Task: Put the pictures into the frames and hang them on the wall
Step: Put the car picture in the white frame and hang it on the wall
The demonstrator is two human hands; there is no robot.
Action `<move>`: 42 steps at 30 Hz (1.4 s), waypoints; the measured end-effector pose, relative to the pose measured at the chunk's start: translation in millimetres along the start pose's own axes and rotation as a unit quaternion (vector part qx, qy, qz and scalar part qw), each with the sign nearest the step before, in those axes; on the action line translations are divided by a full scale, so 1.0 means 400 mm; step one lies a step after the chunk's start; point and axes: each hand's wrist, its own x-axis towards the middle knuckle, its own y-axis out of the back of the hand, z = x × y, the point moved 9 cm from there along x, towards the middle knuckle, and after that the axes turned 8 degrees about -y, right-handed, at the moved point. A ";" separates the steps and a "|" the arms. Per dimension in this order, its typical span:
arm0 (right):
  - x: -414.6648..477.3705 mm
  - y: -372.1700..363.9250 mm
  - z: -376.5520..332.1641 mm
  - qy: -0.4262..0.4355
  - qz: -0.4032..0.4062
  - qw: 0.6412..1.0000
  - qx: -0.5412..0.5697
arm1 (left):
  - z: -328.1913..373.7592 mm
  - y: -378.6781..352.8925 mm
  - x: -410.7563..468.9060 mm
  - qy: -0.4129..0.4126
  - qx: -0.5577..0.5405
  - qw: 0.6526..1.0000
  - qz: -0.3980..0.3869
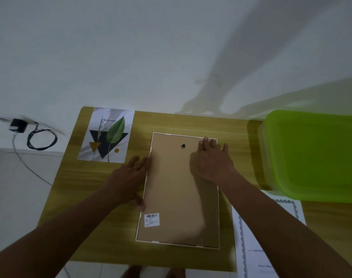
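Frame (177, 197) face-down, front hidden. Left hand (129, 177) spread against its edge, right hand (213, 161) spread on backing. Bordered sheet (257, 243) beneath right forearm cut off. Wooden table (171, 123), white wall (131, 47).

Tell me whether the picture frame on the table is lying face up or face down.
Face down: the frame shows its brown back on top, with the barcode sticker and hanger.
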 end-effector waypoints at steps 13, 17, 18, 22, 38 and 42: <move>-0.085 -0.008 0.069 -0.056 0.061 0.966 0.244 | 0.003 -0.015 0.006 0.011 -0.088 0.996 -0.001; -0.119 -0.079 0.121 -0.144 0.021 0.923 0.355 | 0.022 -0.013 -0.007 0.020 -0.124 0.991 0.050; -0.122 -0.094 0.123 -0.135 0.008 0.920 0.367 | 0.025 -0.005 -0.009 0.030 -0.134 0.989 0.062; -0.134 -0.118 0.134 -0.107 -0.019 0.914 0.390 | 0.018 -0.009 -0.002 0.076 -0.216 0.971 0.068; -0.192 -0.132 0.105 -0.115 -0.027 0.855 0.505 | 0.014 -0.055 -0.048 0.082 -0.389 0.910 0.113; -0.223 -0.081 0.112 -0.101 -0.021 0.781 0.616 | 0.049 0.005 -0.104 0.053 -0.502 0.846 0.171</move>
